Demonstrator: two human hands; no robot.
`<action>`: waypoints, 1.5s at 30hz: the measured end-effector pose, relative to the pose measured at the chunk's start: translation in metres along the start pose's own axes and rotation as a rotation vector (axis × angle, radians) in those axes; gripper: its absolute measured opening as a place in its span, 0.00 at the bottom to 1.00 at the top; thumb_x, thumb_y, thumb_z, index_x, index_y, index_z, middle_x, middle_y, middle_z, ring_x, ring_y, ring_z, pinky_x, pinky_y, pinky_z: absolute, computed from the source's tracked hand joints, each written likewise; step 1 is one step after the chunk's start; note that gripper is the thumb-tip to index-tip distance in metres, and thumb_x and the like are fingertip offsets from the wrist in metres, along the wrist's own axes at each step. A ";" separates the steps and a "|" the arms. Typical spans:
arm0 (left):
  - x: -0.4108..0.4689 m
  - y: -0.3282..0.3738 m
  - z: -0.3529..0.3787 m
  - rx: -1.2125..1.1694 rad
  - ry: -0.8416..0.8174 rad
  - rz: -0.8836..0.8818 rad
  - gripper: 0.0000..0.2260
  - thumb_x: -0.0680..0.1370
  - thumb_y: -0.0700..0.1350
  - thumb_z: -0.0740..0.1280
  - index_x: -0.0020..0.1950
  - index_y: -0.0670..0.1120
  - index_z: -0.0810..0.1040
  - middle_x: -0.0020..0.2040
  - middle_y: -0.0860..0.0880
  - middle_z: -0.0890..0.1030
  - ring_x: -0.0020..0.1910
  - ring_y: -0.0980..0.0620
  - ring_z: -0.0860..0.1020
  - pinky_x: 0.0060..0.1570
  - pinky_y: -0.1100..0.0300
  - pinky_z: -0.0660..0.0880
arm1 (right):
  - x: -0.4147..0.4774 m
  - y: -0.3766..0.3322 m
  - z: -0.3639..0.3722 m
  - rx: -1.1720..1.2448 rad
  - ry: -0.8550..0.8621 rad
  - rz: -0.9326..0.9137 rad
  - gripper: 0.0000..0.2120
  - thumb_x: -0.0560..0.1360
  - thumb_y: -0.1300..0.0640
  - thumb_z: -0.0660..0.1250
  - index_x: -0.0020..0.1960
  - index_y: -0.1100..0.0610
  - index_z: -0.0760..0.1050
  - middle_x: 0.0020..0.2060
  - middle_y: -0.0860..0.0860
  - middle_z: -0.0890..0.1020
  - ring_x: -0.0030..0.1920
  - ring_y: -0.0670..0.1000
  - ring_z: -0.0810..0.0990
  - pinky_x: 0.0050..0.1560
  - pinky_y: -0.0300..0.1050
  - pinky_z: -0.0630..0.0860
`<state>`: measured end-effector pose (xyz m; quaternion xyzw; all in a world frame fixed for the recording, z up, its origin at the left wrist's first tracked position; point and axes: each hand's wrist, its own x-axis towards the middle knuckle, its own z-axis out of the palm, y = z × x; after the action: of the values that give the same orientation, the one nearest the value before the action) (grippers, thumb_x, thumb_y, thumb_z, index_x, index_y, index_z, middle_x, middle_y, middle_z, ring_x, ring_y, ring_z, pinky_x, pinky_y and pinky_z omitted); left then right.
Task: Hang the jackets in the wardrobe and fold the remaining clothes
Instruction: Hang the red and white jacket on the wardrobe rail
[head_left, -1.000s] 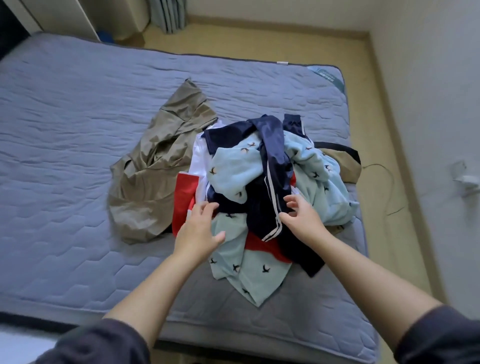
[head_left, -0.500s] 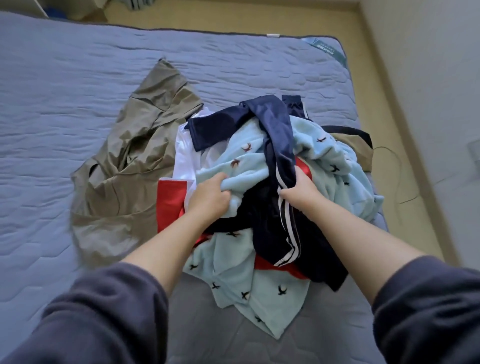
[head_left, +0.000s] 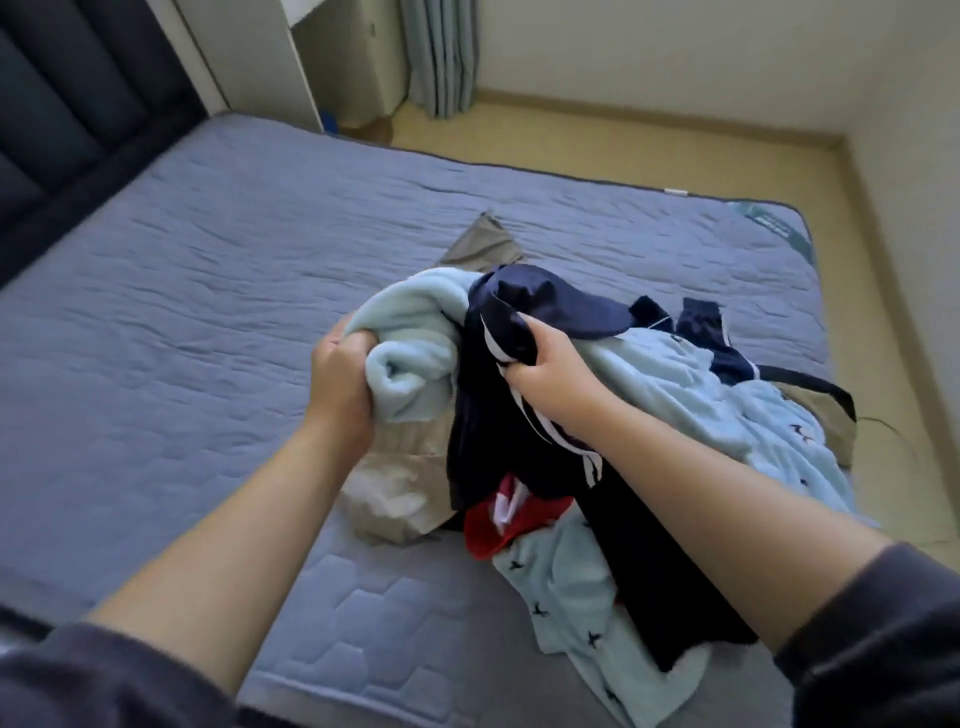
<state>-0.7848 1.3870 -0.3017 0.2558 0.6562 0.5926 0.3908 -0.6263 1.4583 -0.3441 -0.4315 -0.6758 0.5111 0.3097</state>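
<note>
A heap of clothes lies on the right side of the bed. My left hand (head_left: 340, 376) grips a bunched fold of the light blue fleece garment with small bird prints (head_left: 670, 395), lifted off the heap. My right hand (head_left: 545, 374) grips the navy garment with white stripes (head_left: 498, 431), also raised. Under them lie a red garment (head_left: 498, 525) and a khaki jacket (head_left: 400, 478), whose far tip (head_left: 485, 241) pokes out behind the pile. The rest of the heap is hidden by the lifted cloth.
The blue-grey quilted mattress (head_left: 208, 312) stretches away on the left. A dark padded headboard (head_left: 62, 114) stands at the far left. A white cabinet (head_left: 270, 57) and a curtain (head_left: 441, 52) are at the back. Beige floor (head_left: 623, 140) runs behind and right of the bed.
Both hands closed on the garments and lifted them up and to the left off the heap. The camera tilted up, showing the headboard and cabinet.
</note>
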 end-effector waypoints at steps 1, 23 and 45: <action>-0.002 0.017 -0.017 -0.005 0.042 0.041 0.15 0.78 0.30 0.53 0.37 0.44 0.72 0.22 0.58 0.75 0.22 0.63 0.72 0.24 0.69 0.69 | 0.003 -0.020 0.014 0.025 -0.016 -0.030 0.22 0.69 0.76 0.60 0.54 0.54 0.75 0.45 0.43 0.80 0.48 0.39 0.78 0.53 0.31 0.73; -0.013 -0.155 -0.224 0.644 0.285 -0.347 0.13 0.73 0.33 0.59 0.53 0.47 0.75 0.52 0.42 0.78 0.46 0.44 0.74 0.44 0.57 0.68 | -0.039 0.049 0.198 -0.290 -0.443 0.438 0.21 0.73 0.71 0.58 0.63 0.59 0.72 0.52 0.53 0.79 0.49 0.53 0.78 0.53 0.50 0.76; 0.052 -0.375 -0.221 0.632 0.178 -0.698 0.46 0.60 0.67 0.69 0.74 0.58 0.54 0.68 0.45 0.65 0.63 0.44 0.70 0.60 0.47 0.71 | -0.023 0.274 0.261 0.048 -0.151 0.819 0.45 0.71 0.57 0.74 0.78 0.53 0.49 0.65 0.48 0.70 0.61 0.49 0.73 0.60 0.42 0.70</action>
<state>-0.9465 1.2382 -0.6809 0.0746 0.8819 0.2172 0.4117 -0.7676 1.3560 -0.6803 -0.6185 -0.4568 0.6381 0.0401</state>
